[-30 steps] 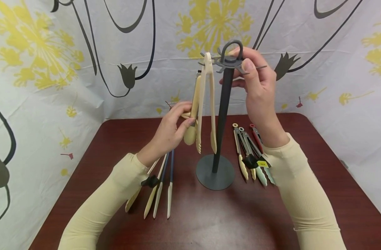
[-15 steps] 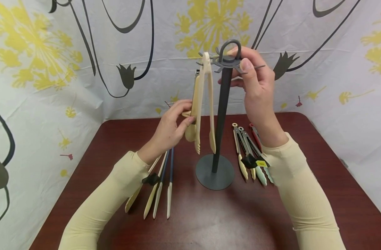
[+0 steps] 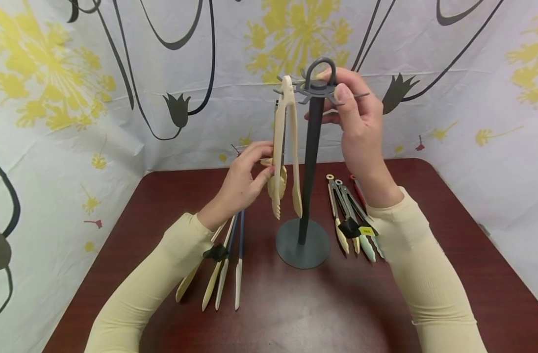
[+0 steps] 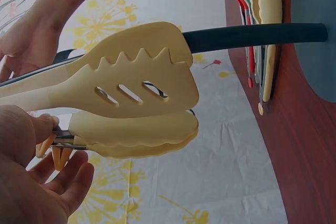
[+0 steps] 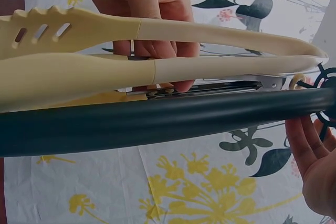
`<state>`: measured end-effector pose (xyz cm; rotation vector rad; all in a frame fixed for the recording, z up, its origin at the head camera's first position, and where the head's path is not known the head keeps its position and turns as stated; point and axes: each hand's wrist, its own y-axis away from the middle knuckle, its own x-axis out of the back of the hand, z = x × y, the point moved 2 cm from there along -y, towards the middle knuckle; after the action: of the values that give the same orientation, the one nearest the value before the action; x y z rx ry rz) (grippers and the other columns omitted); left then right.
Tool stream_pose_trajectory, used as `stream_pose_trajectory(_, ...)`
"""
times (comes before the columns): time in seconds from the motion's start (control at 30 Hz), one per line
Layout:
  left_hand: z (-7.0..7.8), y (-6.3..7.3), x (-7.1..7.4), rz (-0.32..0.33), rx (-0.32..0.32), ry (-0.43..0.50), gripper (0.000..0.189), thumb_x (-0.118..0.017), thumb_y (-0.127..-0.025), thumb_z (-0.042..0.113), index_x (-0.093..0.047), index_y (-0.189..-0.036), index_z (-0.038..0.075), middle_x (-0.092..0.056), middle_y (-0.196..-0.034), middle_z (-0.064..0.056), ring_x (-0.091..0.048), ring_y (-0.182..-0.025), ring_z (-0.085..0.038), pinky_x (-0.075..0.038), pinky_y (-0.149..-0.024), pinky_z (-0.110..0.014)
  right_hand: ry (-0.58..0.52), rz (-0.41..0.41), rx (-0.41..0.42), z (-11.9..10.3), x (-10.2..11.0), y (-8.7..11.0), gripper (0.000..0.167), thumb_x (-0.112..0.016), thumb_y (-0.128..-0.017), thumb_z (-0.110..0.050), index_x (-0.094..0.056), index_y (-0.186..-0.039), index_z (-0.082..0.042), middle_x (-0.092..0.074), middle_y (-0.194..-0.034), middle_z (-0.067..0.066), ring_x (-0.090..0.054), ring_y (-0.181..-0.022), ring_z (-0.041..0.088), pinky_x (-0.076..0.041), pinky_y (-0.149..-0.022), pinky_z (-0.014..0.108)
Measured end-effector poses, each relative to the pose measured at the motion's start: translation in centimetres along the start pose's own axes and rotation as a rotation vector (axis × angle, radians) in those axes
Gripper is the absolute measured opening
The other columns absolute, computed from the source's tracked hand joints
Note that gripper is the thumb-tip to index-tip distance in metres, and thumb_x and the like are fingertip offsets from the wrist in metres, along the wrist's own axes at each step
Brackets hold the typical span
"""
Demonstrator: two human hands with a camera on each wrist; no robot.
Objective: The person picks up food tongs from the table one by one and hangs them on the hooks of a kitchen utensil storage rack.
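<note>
A dark grey stand (image 3: 310, 157) with hooks around its top rises from a round base (image 3: 301, 250). Cream tongs (image 3: 296, 162) hang over one hook; their slotted, toothed head (image 4: 139, 87) faces the left wrist camera. My left hand (image 3: 242, 181) holds smaller metal tongs with yellow scalloped heads (image 4: 136, 135), partly hidden behind the cream pair. In the right wrist view, the small tongs' yellow ring (image 5: 297, 81) sits at a hook; I cannot tell whether it is on it. My right hand (image 3: 361, 117) grips the hook crown at the stand's top, thumb in front.
Several long tongs with blue and white handles (image 3: 239, 279) lie on the dark red table (image 3: 286, 314) left of the base. Right of it lie several shorter metal tongs (image 3: 341, 211) with yellow, mint and red parts. A patterned cloth (image 3: 207, 73) hangs behind.
The small tongs in my left hand have turned and shifted right behind the cream pair, their scalloped heads coming into view. The stand's top has shifted slightly left with my right hand.
</note>
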<state>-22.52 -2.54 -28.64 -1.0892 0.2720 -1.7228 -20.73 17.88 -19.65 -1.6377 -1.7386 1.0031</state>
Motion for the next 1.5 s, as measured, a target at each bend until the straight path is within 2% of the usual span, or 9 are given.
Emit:
stream_pose_trajectory(0.37,0.0,-0.02,-0.27,0.012,-0.014,0.029,0.023,-0.063,-0.095,0.003,-0.064,-0.117,0.001,-0.056,-0.136,-0.014,-0.057,-0.123,-0.025,-0.05,-0.101,-0.037,0.009,-0.009,0.02,0.17,0.02,0.01,0.03,-0.042,-0.101,-0.011,-0.067,-0.116,-0.006,-0.063,-0.109,0.007,-0.069,-0.072,0.024,-0.059,-0.067,0.03)
stream_pose_trajectory(0.77,0.1,0.04,-0.43,0.031,-0.033,0.017,0.022,-0.065,-0.094,0.005,-0.065,-0.115,0.001,-0.057,-0.134,-0.014,-0.056,-0.125,-0.025,-0.049,-0.101,-0.037,0.022,-0.01,0.029,0.19,-0.02,0.01,0.029,-0.042,-0.101,-0.011,-0.067,-0.116,-0.008,-0.063,-0.11,0.007,-0.068,-0.072,0.025,-0.059,-0.067,0.03)
stream_pose_trajectory(1.07,0.3,0.02,-0.34,0.031,-0.023,0.022,0.024,-0.066,-0.093,0.006,-0.065,-0.117,0.001,-0.057,-0.134,-0.013,-0.057,-0.124,-0.024,-0.05,-0.102,-0.036,0.023,-0.005,0.029,0.16,-0.06,0.05,0.03,-0.041,-0.102,-0.011,-0.066,-0.117,-0.006,-0.063,-0.109,0.007,-0.068,-0.072,0.026,-0.059,-0.066,0.03)
stream_pose_trajectory(1.5,0.21,0.12,-0.33,0.03,-0.025,0.063,0.027,-0.066,-0.093,0.004,-0.065,-0.12,0.002,-0.057,-0.133,-0.012,-0.056,-0.123,-0.022,-0.054,-0.094,-0.037,0.022,-0.002,0.03,0.17,-0.09,0.05,0.031,-0.04,-0.102,-0.01,-0.066,-0.117,-0.005,-0.063,-0.109,0.007,-0.068,-0.072,0.025,-0.059,-0.066,0.029)
